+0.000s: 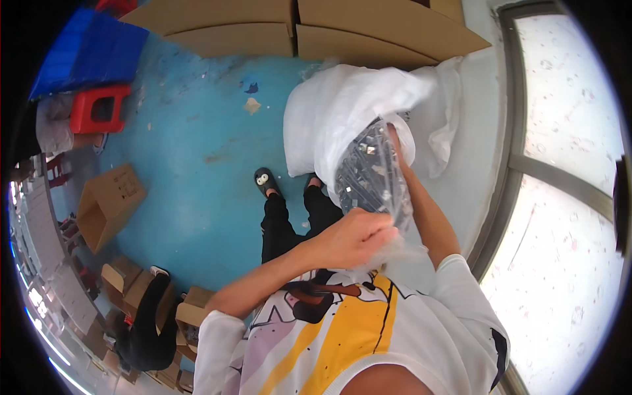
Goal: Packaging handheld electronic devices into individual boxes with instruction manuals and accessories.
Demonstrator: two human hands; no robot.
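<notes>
My left hand (352, 237) grips the gathered lower end of a clear plastic bag (372, 178) filled with several small dark and silvery parts. My right forearm (424, 210) reaches up along the bag, and my right hand (393, 135) is mostly hidden behind its top, where it seems to hold the bag. The bag hangs partly inside the mouth of a large white sack (342, 108) that stands on the blue floor (197, 145). My feet in dark shoes (265, 180) stand just left of the sack.
Flat cardboard sheets (296, 29) lie at the far side. An open cardboard box (108, 204) sits on the floor at left, with a red stool (99, 108) and blue sheet (89, 49) beyond. Another person in black (148, 322) crouches among boxes at lower left. A window (566, 164) runs along the right.
</notes>
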